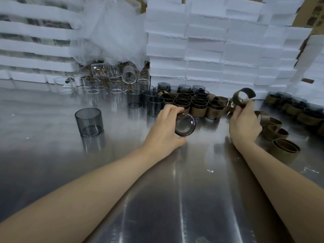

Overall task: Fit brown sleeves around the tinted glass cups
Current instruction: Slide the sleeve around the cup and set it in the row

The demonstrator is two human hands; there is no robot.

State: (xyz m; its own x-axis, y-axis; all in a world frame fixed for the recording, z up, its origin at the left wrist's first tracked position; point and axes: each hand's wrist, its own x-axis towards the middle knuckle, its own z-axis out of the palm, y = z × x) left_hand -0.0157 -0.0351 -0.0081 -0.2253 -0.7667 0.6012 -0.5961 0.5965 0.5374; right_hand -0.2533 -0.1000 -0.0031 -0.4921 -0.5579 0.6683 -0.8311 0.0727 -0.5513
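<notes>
Hands: L hand (165, 127) grips tinted cup (185, 124) tilted; R hand (243, 120) pinches brown sleeve (242, 97) w/ fingers, beside cup.

Two forearms bare along their whole visible length, slim and smooth, narrowing to slender wrists. Left hand (163, 128) and right hand (243, 123) likewise bare, uncovered down to the long, thin fingers (171, 108). Knuckles faintly marked. Upper arms cut off by the frame edge.

Glossy smoked glass cups (88, 121), matt brown card sleeves (284, 149), shiny brushed-metal table (175, 199), rough white foam slabs (210, 50).
</notes>
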